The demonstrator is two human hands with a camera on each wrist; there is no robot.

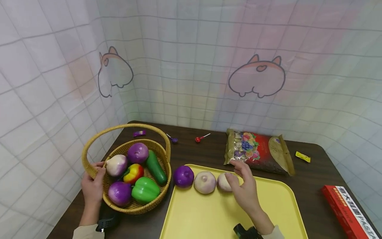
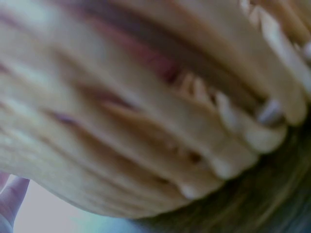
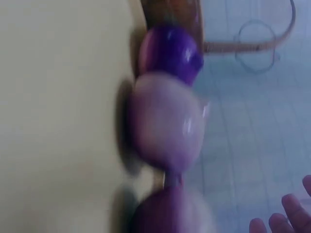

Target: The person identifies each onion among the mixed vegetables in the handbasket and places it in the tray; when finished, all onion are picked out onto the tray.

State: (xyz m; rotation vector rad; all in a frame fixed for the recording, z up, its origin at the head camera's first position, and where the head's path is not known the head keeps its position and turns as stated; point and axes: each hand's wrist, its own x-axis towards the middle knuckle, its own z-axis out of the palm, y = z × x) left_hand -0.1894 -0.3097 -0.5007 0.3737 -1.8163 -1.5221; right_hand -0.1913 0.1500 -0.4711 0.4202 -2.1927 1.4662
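Note:
My left hand (image 1: 93, 186) grips the side of a wicker basket (image 1: 167, 196) at the foot of its arched handle, thumb toward the rim. Inside lie two purple onions (image 1: 120, 193), a whitish-purple round vegetable (image 1: 116, 165), a red-and-yellow bell pepper (image 1: 133, 173), a green bell pepper (image 1: 146, 190) and a cucumber (image 1: 156, 167). My right hand (image 1: 246, 187), fingers loosely bent and apart, holds nothing beside a pale round vegetable (image 1: 225, 182) on the yellow tray (image 1: 203, 215). Left of that one sit another pale vegetable (image 1: 205, 182) and a purple onion (image 1: 183, 176), in a row.
Behind the tray lies a bag of sweets (image 1: 259, 151). Two lollipops (image 1: 198, 139) and a purple-wrapped candy (image 1: 139, 133) are at the back. A yellow-wrapped candy (image 1: 303, 157) and a red pasta box (image 1: 349, 209) lie to the right. A fabric wall (image 1: 185, 66) bounds the back.

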